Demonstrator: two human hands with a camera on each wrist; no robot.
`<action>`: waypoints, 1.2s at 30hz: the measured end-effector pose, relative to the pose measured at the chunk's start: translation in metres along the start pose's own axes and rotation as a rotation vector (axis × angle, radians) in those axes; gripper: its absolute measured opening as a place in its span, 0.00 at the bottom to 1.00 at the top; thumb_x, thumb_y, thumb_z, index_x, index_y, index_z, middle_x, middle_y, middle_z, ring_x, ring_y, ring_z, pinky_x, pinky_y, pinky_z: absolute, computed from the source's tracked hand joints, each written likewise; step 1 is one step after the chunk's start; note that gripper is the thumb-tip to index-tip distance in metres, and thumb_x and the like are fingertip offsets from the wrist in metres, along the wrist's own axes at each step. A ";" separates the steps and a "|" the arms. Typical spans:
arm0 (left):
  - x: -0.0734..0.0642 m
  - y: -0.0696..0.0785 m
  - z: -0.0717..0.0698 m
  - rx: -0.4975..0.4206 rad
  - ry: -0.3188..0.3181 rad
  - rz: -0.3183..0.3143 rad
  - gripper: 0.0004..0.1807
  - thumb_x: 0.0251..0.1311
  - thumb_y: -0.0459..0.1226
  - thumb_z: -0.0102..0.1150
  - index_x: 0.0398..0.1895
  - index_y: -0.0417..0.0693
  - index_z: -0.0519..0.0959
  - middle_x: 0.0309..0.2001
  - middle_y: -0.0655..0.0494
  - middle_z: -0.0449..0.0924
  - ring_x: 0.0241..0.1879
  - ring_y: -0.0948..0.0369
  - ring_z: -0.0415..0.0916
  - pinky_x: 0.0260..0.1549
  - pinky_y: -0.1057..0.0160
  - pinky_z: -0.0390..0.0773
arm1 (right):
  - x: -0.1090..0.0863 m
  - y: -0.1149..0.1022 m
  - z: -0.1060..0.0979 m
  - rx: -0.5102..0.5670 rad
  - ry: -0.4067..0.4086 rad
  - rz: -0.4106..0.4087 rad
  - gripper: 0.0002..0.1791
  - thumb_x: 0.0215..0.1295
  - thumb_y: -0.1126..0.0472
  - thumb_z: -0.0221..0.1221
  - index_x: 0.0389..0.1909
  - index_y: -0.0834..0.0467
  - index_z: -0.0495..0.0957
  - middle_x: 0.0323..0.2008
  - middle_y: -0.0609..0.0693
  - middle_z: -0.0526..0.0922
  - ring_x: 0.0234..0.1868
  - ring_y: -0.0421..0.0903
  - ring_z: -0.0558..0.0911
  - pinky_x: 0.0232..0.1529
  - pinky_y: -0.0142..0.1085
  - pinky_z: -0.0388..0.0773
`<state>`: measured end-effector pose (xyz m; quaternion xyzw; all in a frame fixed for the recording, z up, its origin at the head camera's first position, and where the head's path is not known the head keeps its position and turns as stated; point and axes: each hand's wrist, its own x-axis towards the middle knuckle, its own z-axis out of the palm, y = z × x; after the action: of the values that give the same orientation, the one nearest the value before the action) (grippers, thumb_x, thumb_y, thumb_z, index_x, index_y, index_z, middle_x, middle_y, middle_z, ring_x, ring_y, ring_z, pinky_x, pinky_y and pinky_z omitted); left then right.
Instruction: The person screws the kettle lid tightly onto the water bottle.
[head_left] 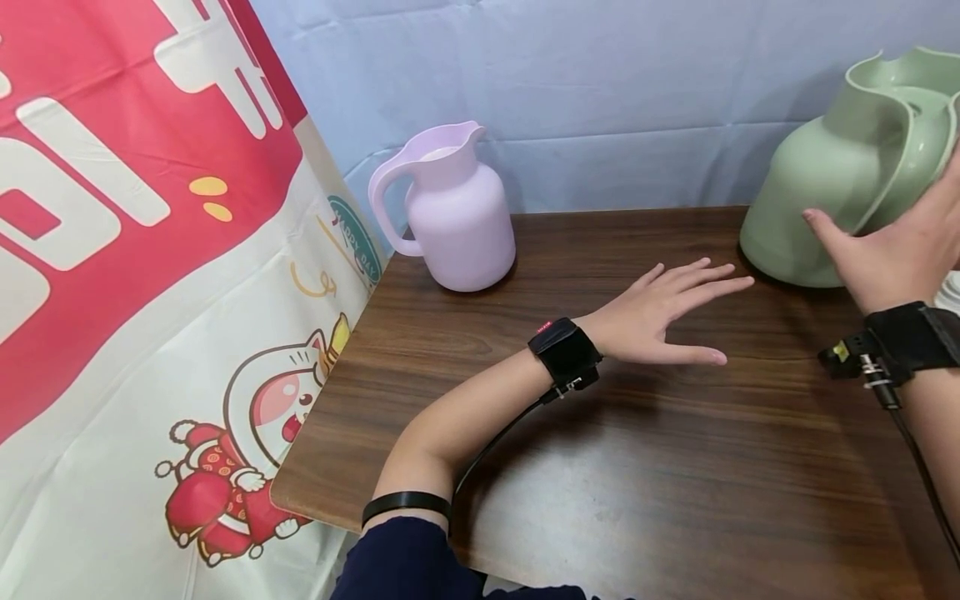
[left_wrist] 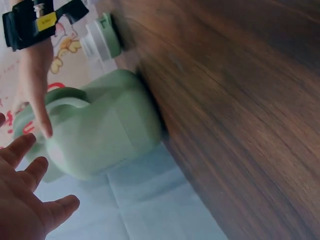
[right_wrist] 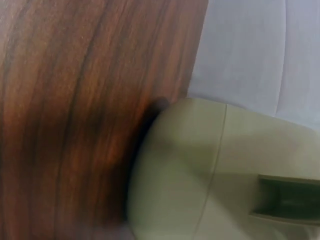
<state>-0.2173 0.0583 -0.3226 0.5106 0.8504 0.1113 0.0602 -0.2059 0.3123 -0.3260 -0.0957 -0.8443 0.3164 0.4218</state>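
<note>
A pale green vacuum jug [head_left: 817,183] stands upright at the back right of the table. My right hand [head_left: 907,242] is at its handle side, thumb spread out straight over the jug's body; part of the hand runs out of the head view. In the right wrist view the jug [right_wrist: 180,170] shows its base and a dark gap by the handle, with no fingers in sight. My left hand [head_left: 667,312] hovers over the table's middle, fingers spread and holding nothing. The left wrist view shows its fingers [left_wrist: 35,172] in front of the green jug [left_wrist: 110,125].
A lilac jug [head_left: 461,217] stands at the back left, handle to the left. Beside the green jug lies a green and white ridged piece [left_wrist: 102,37]. The dark wooden table [head_left: 675,483] ends at a pale blue cloth [head_left: 622,100]; a printed banner [head_left: 150,292] hangs left.
</note>
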 end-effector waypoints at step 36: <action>-0.006 0.028 0.003 0.048 -0.075 0.080 0.48 0.56 0.67 0.50 0.75 0.70 0.40 0.73 0.74 0.28 0.66 0.76 0.18 0.65 0.60 0.25 | 0.000 0.034 0.013 0.111 -0.039 0.094 0.53 0.53 0.53 0.64 0.75 0.52 0.43 0.73 0.46 0.43 0.71 0.42 0.45 0.68 0.36 0.41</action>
<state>-0.1895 0.0662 -0.3185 0.5495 0.8288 0.0738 0.0754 -0.2200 0.3332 -0.3528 -0.1056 -0.8281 0.3838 0.3947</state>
